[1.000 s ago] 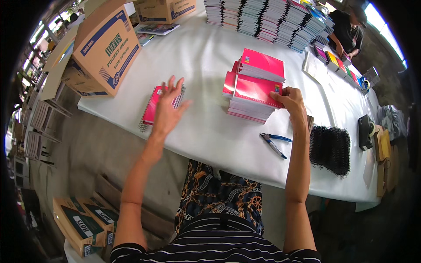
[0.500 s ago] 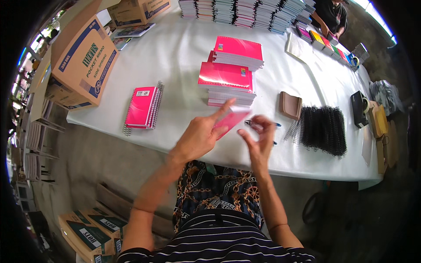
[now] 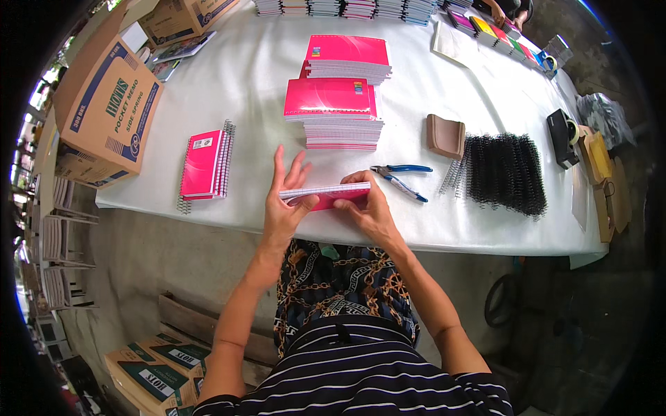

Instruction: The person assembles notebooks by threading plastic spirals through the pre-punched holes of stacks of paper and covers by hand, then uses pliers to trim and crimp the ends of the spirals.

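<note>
While left hand (image 3: 283, 208) and right hand (image 3: 372, 213) grip 1 notebook (image 3: 327, 191), a carton (image 3: 107, 114) bears lettering (image 3: 118, 96).

The broad surface (image 3: 409, 76) wears a glossy white covering that catches soft glare. Grey floor (image 3: 132, 260) spreads below, with a low brown wooden plank (image 3: 184, 319) at left. Bright openings (image 3: 37, 104) break the far-left background; the lower right is deeply shadowed.
</note>
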### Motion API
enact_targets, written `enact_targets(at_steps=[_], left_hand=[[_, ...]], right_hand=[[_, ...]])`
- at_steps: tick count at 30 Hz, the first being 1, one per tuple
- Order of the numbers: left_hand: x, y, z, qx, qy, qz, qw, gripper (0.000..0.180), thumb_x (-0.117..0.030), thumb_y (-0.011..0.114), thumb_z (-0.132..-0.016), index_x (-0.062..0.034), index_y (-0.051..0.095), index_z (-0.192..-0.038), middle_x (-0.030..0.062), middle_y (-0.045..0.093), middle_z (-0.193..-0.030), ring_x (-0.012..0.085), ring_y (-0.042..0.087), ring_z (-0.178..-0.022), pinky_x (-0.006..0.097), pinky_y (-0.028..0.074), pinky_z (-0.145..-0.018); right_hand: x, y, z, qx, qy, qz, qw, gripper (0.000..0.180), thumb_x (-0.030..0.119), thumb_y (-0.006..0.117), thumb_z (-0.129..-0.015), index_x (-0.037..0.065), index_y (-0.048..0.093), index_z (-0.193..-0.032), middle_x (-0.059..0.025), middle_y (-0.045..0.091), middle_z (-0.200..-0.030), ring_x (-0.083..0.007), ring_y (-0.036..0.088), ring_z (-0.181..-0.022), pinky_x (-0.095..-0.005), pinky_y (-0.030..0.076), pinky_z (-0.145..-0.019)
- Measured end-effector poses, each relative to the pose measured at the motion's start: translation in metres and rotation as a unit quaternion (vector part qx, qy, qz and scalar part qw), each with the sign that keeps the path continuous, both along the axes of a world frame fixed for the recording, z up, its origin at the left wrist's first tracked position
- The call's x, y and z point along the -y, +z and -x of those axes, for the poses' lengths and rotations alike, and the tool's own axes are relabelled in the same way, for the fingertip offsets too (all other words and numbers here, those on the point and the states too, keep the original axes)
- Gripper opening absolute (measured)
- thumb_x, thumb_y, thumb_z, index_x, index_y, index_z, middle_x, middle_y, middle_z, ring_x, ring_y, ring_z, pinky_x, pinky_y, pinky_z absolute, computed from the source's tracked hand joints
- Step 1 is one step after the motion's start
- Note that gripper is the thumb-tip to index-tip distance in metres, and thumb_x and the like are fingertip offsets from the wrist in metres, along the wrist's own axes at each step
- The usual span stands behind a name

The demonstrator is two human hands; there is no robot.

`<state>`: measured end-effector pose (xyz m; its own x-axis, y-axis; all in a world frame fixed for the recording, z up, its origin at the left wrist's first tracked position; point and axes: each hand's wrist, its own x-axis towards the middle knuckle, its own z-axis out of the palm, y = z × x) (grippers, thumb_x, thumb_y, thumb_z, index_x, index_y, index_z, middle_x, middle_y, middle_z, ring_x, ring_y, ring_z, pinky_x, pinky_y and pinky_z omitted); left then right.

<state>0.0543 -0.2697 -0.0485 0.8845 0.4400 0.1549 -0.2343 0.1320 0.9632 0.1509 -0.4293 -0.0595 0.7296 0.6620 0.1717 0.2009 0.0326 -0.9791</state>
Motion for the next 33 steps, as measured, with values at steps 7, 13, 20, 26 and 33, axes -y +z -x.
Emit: enact_targets(at_steps=[7, 13, 20, 26, 33], left_hand=[[-0.004, 0.022, -0.005, 0.116, 0.116, -0.109, 0.981, 0.122, -0.051, 0.082, -0.068, -0.0099, 0.007, -0.155, 0.0216, 0.023, -0.156, 0.0385, 0.018, -0.146, 0.052, 0.018, -0.117], [0.030, 0.051, -0.029, -0.059, 0.026, -0.732, 0.678, 0.102, -0.056, 0.063, -0.076, -0.0041, 0.020, -0.152, 0.0136, 0.035, -0.153, 0.0371, 0.024, -0.144, 0.052, 0.022, -0.115], [0.025, 0.049, -0.033, -0.087, -0.032, -0.699, 0.709, 0.067, -0.033, 0.067, -0.086, -0.0157, 0.040, -0.145, 0.0140, 0.064, -0.117, 0.0332, 0.067, -0.095, 0.046, 0.054, -0.077], [0.028, 0.043, -0.035, -0.114, -0.043, -0.688, 0.716, 0.066, -0.034, 0.067, -0.085, -0.0162, 0.042, -0.144, 0.0141, 0.067, -0.098, 0.0312, 0.068, -0.077, 0.045, 0.053, -0.057], [0.028, 0.042, -0.032, -0.113, -0.035, -0.695, 0.710, 0.067, -0.037, 0.066, -0.086, -0.0160, 0.040, -0.144, 0.0140, 0.067, -0.096, 0.0332, 0.067, -0.068, 0.046, 0.051, -0.054]], right_hand=[[0.000, -0.005, 0.000, -0.008, 0.001, -0.003, 1.000, 0.031, 0.010, 0.074, -0.084, 0.001, 0.052, -0.104, -0.0086, 0.064, -0.093, -0.0133, 0.062, -0.081, -0.0265, 0.051, -0.070], [0.003, -0.012, -0.004, -0.008, 0.009, -0.031, 0.999, 0.032, 0.006, 0.073, -0.083, 0.000, 0.051, -0.105, -0.0120, 0.064, -0.093, -0.0183, 0.062, -0.082, -0.0298, 0.051, -0.072], [0.067, 0.040, -0.103, 0.229, -0.085, 0.059, 0.968, 0.024, -0.003, 0.066, -0.081, 0.002, 0.062, -0.104, -0.0096, 0.064, -0.099, -0.0176, 0.063, -0.088, -0.0309, 0.055, -0.074], [0.106, 0.027, -0.198, 0.237, -0.271, 0.350, 0.865, 0.018, 0.004, 0.053, -0.083, -0.007, 0.067, -0.089, -0.0261, 0.067, -0.082, -0.0388, 0.066, -0.075, -0.0429, 0.052, -0.074], [0.102, 0.040, -0.193, 0.203, -0.305, 0.417, 0.832, 0.027, 0.028, 0.071, -0.083, 0.001, 0.072, -0.090, -0.0205, 0.070, -0.086, -0.0366, 0.069, -0.081, -0.0436, 0.054, -0.073]])
